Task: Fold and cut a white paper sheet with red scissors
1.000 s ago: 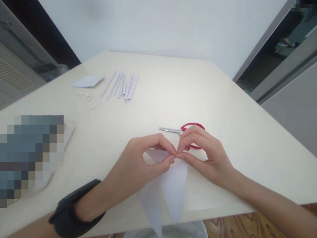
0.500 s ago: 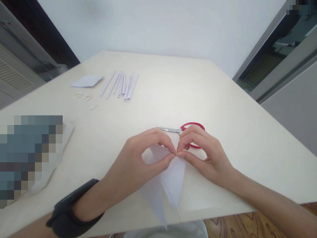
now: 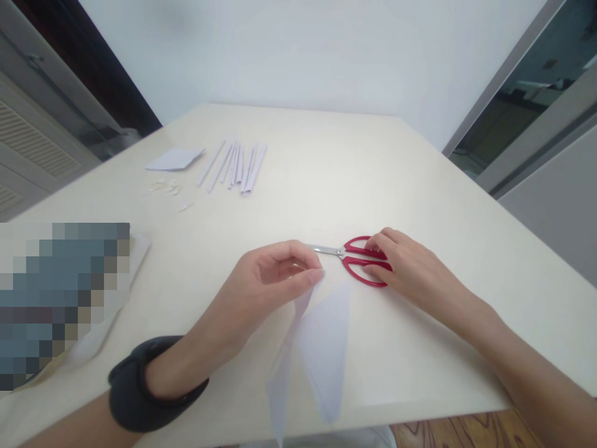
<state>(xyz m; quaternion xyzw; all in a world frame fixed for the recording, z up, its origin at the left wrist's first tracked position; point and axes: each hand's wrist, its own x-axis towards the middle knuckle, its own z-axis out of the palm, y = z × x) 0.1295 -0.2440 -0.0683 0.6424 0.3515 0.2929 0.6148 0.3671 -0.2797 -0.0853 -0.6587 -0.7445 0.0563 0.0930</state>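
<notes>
With thumb and forefinger together, my left hand [image 3: 275, 280] pinches the tip of a thin white paper piece [image 3: 282, 367], which hangs down below it. Beside that, a second folded, pointed sheet of white paper [image 3: 326, 348] lies near the table's front edge. My right hand [image 3: 401, 264] has its fingers and thumb on the red handles of the scissors [image 3: 357, 252]. The scissors lie on the table with their blades pointing left, and the blade tips are hidden behind my left hand.
Several rolled white paper tubes [image 3: 237, 168] lie at the back left of the table [image 3: 336, 174]. Near them are a stack of folded paper [image 3: 175, 159] and small paper scraps [image 3: 168, 186]. A blurred-out item [image 3: 60, 298] rests on white paper at the left edge.
My right hand has let go of the paper tip that both hands were pinching and moved right onto the scissors' handles. My left hand still holds the paper. The view has shifted slightly.
</notes>
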